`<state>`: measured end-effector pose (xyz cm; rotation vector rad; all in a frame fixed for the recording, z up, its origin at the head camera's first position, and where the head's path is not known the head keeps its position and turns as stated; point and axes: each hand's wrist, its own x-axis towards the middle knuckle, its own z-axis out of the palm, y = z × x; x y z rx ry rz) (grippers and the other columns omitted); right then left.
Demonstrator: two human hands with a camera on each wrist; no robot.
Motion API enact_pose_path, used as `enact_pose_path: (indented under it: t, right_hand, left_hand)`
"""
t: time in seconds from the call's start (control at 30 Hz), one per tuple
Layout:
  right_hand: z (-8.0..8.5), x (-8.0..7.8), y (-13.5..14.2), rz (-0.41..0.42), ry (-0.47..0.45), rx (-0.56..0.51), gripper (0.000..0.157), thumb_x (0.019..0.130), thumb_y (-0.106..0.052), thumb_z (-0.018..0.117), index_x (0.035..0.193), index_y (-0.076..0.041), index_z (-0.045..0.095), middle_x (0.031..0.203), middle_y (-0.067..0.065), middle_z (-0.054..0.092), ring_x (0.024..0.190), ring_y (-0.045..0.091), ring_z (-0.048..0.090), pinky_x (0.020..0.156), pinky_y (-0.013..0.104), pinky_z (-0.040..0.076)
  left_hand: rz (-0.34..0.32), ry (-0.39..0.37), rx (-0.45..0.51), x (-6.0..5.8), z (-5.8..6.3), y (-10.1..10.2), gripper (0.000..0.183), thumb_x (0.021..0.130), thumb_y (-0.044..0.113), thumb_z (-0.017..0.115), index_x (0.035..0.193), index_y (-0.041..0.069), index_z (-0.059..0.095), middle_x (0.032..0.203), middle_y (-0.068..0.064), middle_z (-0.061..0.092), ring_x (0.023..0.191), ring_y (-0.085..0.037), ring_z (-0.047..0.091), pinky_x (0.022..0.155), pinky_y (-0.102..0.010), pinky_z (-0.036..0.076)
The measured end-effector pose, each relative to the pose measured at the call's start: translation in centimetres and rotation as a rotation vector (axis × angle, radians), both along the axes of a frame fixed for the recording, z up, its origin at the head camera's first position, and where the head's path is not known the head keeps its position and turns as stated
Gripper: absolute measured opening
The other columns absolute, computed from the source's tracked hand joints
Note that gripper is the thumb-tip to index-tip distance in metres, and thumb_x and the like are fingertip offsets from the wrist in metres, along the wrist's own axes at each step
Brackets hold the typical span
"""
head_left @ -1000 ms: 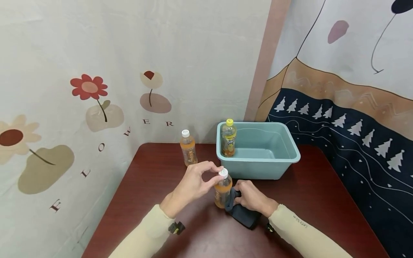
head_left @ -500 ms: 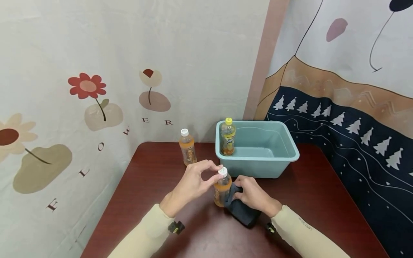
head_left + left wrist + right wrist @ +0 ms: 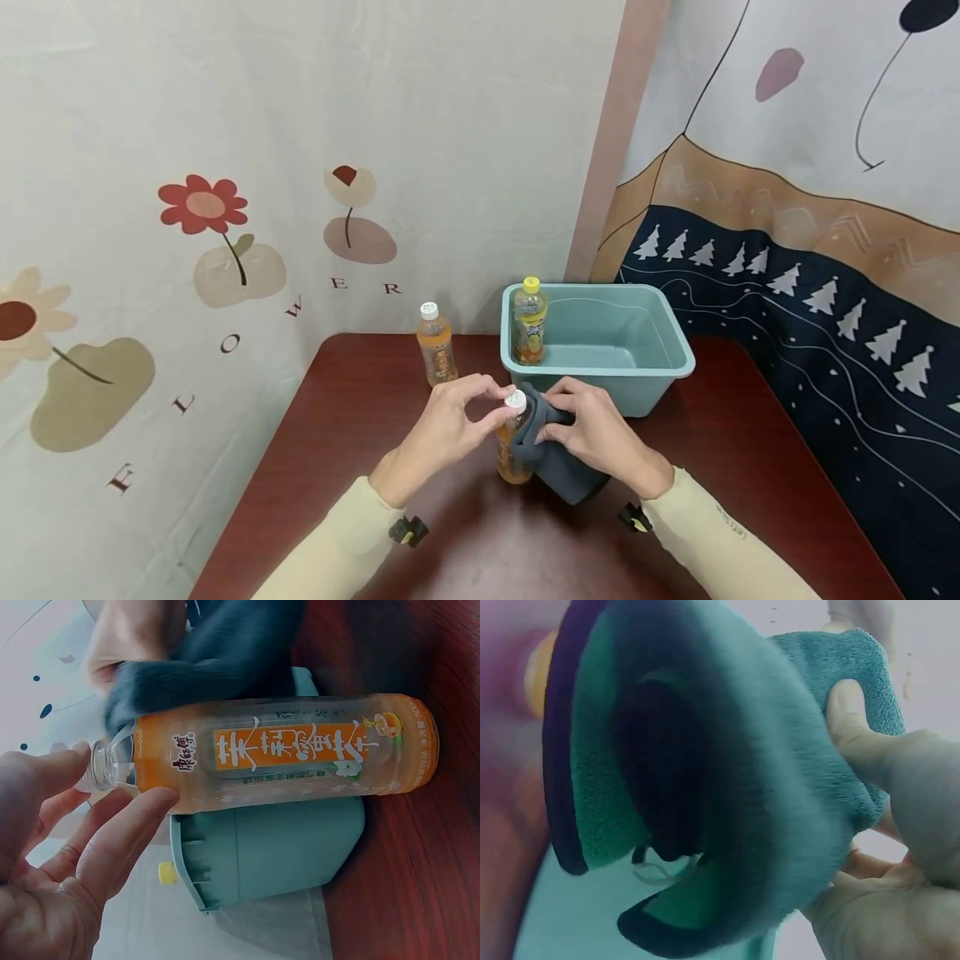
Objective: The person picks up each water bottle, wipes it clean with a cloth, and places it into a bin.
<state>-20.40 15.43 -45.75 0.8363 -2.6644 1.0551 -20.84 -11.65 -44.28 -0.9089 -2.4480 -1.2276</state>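
A clear tea bottle with an orange label (image 3: 292, 754) stands upright on the table in front of the bin. My left hand (image 3: 448, 422) pinches its white cap (image 3: 516, 402) between thumb and forefinger. In my right hand (image 3: 606, 439) a dark grey-blue towel (image 3: 564, 472) is gripped. The towel lies against the upper right side of the bottle, and its loose end hangs down toward the table. Folded and partly blurred, the towel (image 3: 802, 772) fills much of the right wrist view.
Behind the hands is a light blue-green plastic bin (image 3: 600, 382), with a yellow-capped bottle (image 3: 531, 325) upright inside at its left. Another orange-labelled bottle (image 3: 437, 346) stands at the table's back left. A printed curtain (image 3: 450, 167) hangs behind the dark red table (image 3: 352, 433).
My right hand has moved the towel up along the bottle, from its lower side to near the neck. The left hand has kept its pinch on the cap.
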Motion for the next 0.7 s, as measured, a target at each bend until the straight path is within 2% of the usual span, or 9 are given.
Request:
enact_pose_path:
  t: [0.1,0.27,0.43,0.7]
  right_hand:
    - [0.9,0.0,-0.4,0.000,0.029,-0.017,0.046,0.090,-0.018,0.103,0.132,-0.011,0.089,0.116,-0.003,0.076,0.102,0.012,0.073,0.088,0.030,0.065]
    - [1.6,0.0,-0.8,0.000,0.023,0.015,0.043,0.092,-0.020,0.102,0.131,-0.011,0.089,0.118,-0.001,0.074,0.104,0.013,0.071,0.089,0.032,0.065]
    - [1.9,0.2,-0.9,-0.007,0.014,0.051,0.040,0.091,-0.019,0.102,0.128,-0.009,0.090,0.120,0.001,0.073,0.105,0.015,0.071,0.091,0.034,0.066]
    - [1.8,0.3,-1.1,-0.009,0.016,0.070,0.040,0.091,-0.021,0.102,0.127,-0.010,0.091,0.120,0.002,0.074,0.105,0.016,0.073,0.089,0.033,0.066]
  left_hand:
    - [-0.001,0.002,0.000,0.0,0.1,0.0,0.015,0.100,0.020,0.096,0.110,0.018,0.084,0.116,0.004,0.087,0.114,-0.015,0.085,0.105,-0.041,0.069]
    - [-0.007,-0.004,0.003,-0.1,0.3,0.0,0.012,0.102,0.021,0.093,0.110,0.018,0.085,0.118,0.003,0.088,0.116,-0.016,0.086,0.106,-0.041,0.069]
    - [-0.016,-0.019,-0.007,-0.2,0.2,-0.1,0.007,0.108,0.022,0.087,0.112,0.017,0.086,0.123,0.003,0.088,0.115,-0.016,0.086,0.097,-0.037,0.070]
    - [-0.012,-0.033,-0.025,-0.3,0.1,-0.2,0.007,0.107,0.021,0.088,0.112,0.016,0.086,0.124,0.001,0.088,0.115,-0.017,0.085,0.100,-0.045,0.070]
